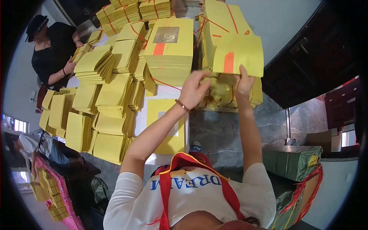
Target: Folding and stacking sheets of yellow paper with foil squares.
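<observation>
My right hand (244,81) grips the near edge of a yellow paper sheet (248,53) with an orange stripe, thumb on top. Underneath and beyond it is a tall yellow paper bundle (220,19) tied with red string. Just left of the sheet's near corner is my left hand (194,90), palm turned inward, its fingertips smeared by motion. A wrapped yellow bundle (218,92) with dark creases and red string lies below both hands. To the left stands a thick stack of yellow paper (168,44) with a grey square and an orange stripe on top.
Folded yellow paper stacks (113,92) crowd the white table (163,91). String-tied bundles (126,15) sit at its far end. A person in black (51,50) handles paper at left; another person (38,142) is lower left. Green wrapped bales (291,163) stand at right, near a dark door (306,50).
</observation>
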Available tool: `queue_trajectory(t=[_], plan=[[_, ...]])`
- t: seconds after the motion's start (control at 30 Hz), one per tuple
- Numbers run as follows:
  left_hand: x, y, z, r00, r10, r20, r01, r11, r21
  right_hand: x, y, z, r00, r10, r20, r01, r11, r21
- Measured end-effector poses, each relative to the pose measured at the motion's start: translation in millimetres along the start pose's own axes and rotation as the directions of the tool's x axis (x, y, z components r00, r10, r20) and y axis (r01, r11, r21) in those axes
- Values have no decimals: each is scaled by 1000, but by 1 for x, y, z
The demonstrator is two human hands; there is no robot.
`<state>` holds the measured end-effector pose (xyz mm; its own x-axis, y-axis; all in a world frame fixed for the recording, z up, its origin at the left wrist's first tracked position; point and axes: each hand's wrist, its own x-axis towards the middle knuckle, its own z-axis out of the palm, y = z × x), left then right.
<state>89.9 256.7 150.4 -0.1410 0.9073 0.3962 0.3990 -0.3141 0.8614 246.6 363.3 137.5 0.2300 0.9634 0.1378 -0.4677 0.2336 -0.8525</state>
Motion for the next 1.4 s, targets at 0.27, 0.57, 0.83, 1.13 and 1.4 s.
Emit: queue_trajectory(t=[0.27, 0.57, 0.83, 1.13, 1.4], plan=[[20, -7, 14, 783, -267, 562, 595, 56, -802, -112, -21, -30, 998, 49, 30, -54, 979, 195], [-17, -23, 2, 785, -234, 574, 610, 124, -783, -110, -38, -85, 725, 443, 528, -687, 530, 498], [-34, -30, -3, 858, -204, 471, 391, 854, -342, -94, -15, -115, 728, 611, 310, -665, 740, 103], [-50, -11, -10, 906, -282, 316, 321, 944, -80, -109, -17, -84, 948, 287, 136, -292, 956, 20], [-60, 21, -29, 815, 519, 258, -562, 817, 132, -127, 2, -69, 918, 358, 172, -383, 913, 144]])
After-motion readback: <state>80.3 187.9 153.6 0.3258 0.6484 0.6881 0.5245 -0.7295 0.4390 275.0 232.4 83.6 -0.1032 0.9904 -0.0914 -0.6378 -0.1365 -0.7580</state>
